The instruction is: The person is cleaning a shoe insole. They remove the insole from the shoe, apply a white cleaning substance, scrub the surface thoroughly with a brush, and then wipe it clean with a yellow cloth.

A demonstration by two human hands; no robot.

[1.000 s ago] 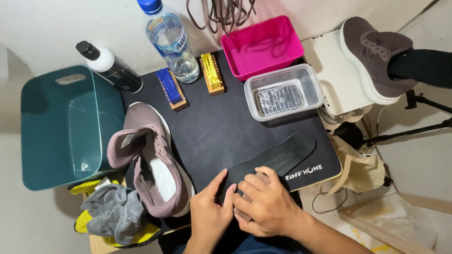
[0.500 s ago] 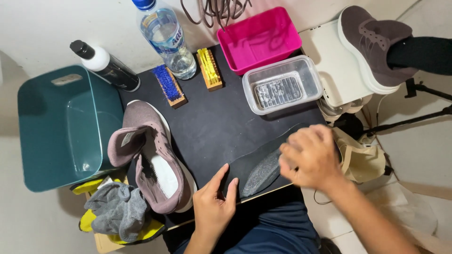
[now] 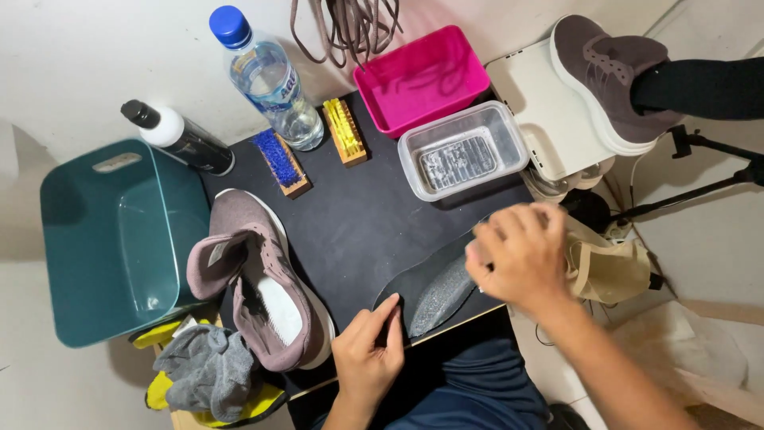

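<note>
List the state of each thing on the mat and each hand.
Water bottle: capped, lying tilted.
Clear container: open, holds some water.
Pink tray: open, empty.
Teal bin: open, empty.
Sneaker: unlaced, no insole.
Insole: flat on the mat.
Left hand: pressing the insole's end.
Right hand: over the insole, blurred.

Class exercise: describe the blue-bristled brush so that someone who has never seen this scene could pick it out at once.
Start at the black mat covering the tabletop. Along its far edge, between the black spray bottle and the clear water bottle, lies a small wooden-backed blue-bristled brush. Its bristles are blue; the similar brush past the water bottle has yellow ones.
</note>
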